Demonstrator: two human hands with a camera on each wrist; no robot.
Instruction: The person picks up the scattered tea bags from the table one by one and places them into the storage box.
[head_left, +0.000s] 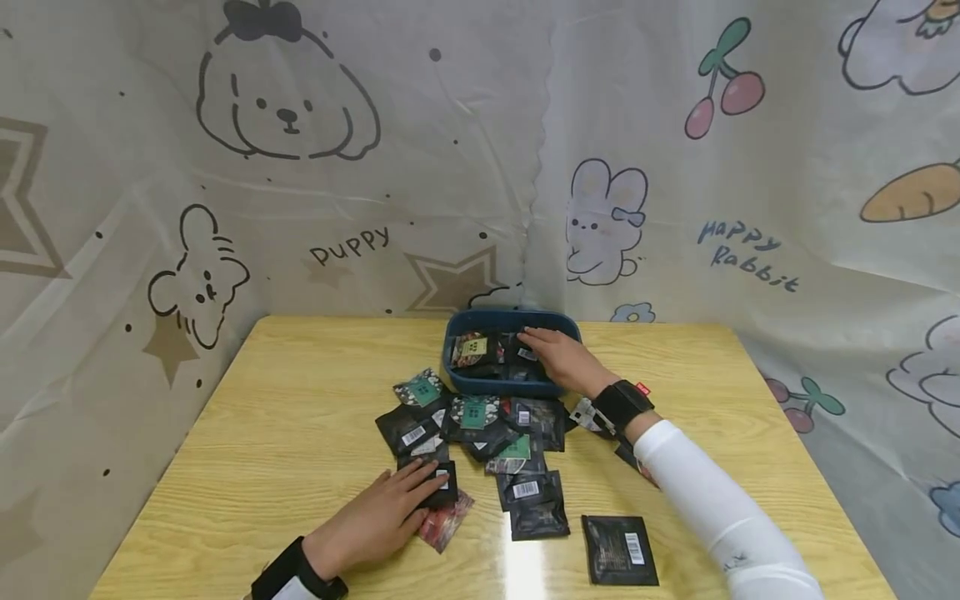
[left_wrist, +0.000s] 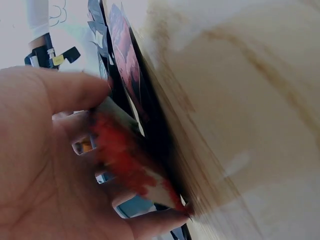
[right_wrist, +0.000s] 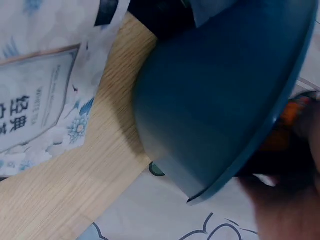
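In the head view, the left hand [head_left: 375,518] reaches in from the near side, back up, with its fingers over a black packet [head_left: 448,497]. A red packet [head_left: 446,522] peeks out just under it. The right hand [head_left: 566,360] reaches over the side of a blue bin [head_left: 510,387] at the back, fingers pointing left onto the packets in it. More packets lie in a messy heap in front of the bin, and one lone packet [head_left: 620,550] lies near the right arm. Both wrists wear dark bands, and the right arm has a white sleeve [head_left: 720,500]. The counter [head_left: 300,367] is light wood. Behind it hangs a pale cloth [head_left: 457,108] with a puppy, rabbits and cherries.

In the left wrist view, the left hand is partly closed, its fingers bent round a red-fronted packet [left_wrist: 120,147] that tilts above the counter.

In the right wrist view, the right hand is dark and blurry at the edge, beside something black and orange. I cannot tell if it grips it. A white tea packet [right_wrist: 40,90] shows up close.
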